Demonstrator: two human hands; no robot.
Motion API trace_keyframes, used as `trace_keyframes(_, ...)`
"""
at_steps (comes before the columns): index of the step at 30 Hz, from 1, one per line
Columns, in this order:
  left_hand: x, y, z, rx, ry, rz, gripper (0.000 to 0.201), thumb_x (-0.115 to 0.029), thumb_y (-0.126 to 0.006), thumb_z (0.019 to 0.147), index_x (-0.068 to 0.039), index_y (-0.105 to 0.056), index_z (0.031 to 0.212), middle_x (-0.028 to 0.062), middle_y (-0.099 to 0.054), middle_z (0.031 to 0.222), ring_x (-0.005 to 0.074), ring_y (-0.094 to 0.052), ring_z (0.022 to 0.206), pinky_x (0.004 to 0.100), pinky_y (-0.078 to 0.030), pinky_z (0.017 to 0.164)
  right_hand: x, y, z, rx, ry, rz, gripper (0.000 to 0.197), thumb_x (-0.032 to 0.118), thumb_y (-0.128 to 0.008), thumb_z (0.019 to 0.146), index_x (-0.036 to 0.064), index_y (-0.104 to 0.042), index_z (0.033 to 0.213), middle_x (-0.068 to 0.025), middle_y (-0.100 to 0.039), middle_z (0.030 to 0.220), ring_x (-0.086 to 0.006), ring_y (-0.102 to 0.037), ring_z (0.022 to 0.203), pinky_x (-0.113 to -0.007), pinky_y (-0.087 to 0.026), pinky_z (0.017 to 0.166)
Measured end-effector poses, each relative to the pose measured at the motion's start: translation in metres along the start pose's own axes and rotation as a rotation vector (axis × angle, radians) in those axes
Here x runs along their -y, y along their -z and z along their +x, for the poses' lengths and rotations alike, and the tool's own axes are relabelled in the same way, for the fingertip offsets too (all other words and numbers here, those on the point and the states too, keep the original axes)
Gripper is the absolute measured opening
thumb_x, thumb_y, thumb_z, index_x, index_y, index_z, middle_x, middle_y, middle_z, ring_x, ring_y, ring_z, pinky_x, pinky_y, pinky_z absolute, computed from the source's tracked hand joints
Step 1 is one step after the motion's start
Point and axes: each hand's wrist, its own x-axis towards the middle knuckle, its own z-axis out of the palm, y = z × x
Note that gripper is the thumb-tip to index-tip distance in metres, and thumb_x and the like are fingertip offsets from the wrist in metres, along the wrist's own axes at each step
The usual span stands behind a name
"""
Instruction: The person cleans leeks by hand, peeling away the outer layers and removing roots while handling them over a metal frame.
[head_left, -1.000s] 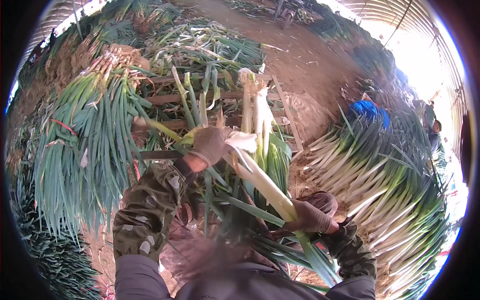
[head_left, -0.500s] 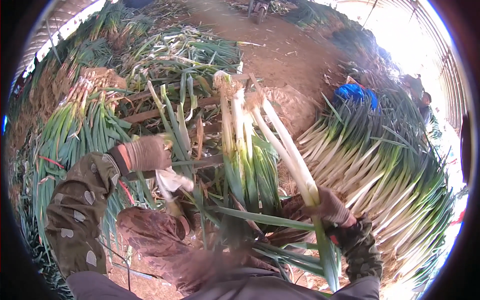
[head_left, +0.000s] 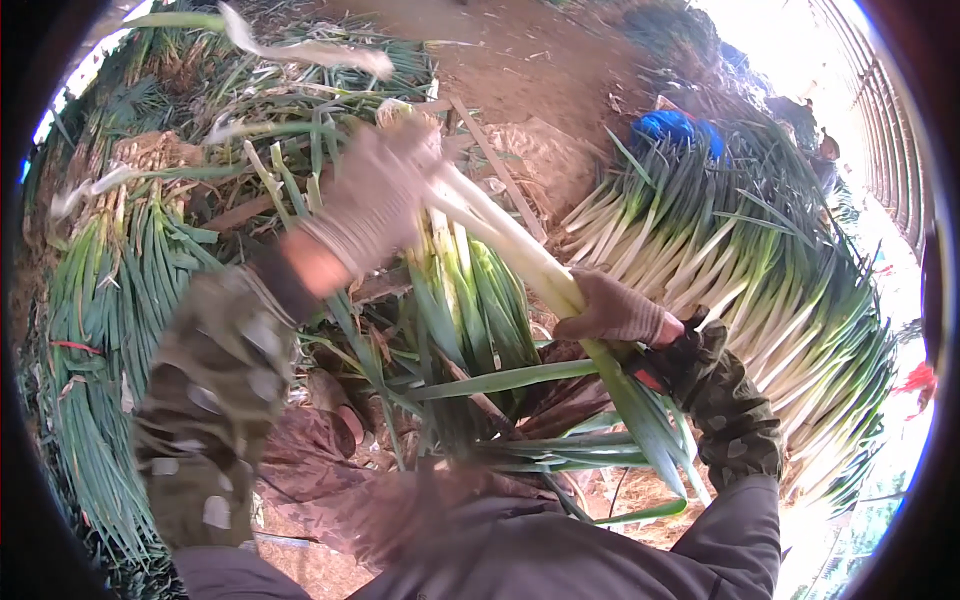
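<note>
My right hand point(head_left: 615, 308), in a brown knit glove, is closed around two long green onions point(head_left: 520, 255). Their white stems slant up to the left, and their green leaves hang below the hand. At the root end is my gloved left hand point(head_left: 385, 185), smeared by motion, so its fingers cannot be made out. A pale stripped leaf point(head_left: 300, 50) is in the air at the upper left, and another whitish leaf strip point(head_left: 90, 190) shows below it. Just behind the held pair stands a bunch of green onions point(head_left: 465, 290), roots up and leaves down.
A large row of white-stemmed green onions point(head_left: 720, 270) fills the right side, with a blue bundle point(head_left: 680, 130) at its far end. Untrimmed green onions point(head_left: 120, 270) are heaped on the left. Wooden slats point(head_left: 498, 170) stand in front, before bare earth point(head_left: 540, 70).
My left hand has swung up and right from beside my knee to the root end. Leaf pieces have left it and fly at the upper left. My right hand has risen with the green onions.
</note>
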Motion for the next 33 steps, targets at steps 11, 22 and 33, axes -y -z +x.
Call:
trace_keyframes(11, -0.033, -0.018, -0.027, -0.322, -0.335, 0.014, 0.023, -0.022, -0.063, 0.091, -0.005, -0.061, 0.107, 0.0061, -0.064, 0.082, 0.0171, -0.062, 0.068, 0.0322, -0.044, 0.055, 0.061, 0.003, -0.019, 0.045, -0.046, -0.541, 0.065, 0.04, -0.082, 0.074, 0.0047, -0.055, 0.122, -0.0161, -0.07, 0.09, -0.0288, -0.069, 0.081, -0.04, -0.058, 0.076)
trace_keyframes(22, 0.253, -0.114, -0.139, -0.114, 0.808, -0.365, 0.033, -0.009, -0.067, 0.077, -0.003, -0.06, 0.109, 0.0143, -0.067, 0.082, 0.0275, -0.066, 0.069, 0.0417, -0.052, 0.06, -0.048, 0.046, -0.067, -0.842, 0.129, -0.133, 0.03, 0.011, -0.073, 0.087, 0.0034, -0.065, 0.114, -0.0098, -0.071, 0.1, -0.0197, -0.07, 0.092, -0.03, -0.06, 0.078)
trace_keyframes(33, -0.141, -0.197, -0.116, 0.113, 1.218, -2.733, 0.014, -0.008, -0.072, 0.085, -0.001, -0.062, 0.091, 0.0048, -0.061, 0.074, 0.018, -0.062, 0.066, 0.0307, -0.055, 0.061, -0.067, -0.174, -0.008, -0.116, 0.111, 0.655, 0.064, 0.033, -0.067, 0.096, -0.0064, -0.038, 0.136, -0.0204, -0.066, 0.114, -0.019, -0.061, 0.107, -0.033, -0.049, 0.091)
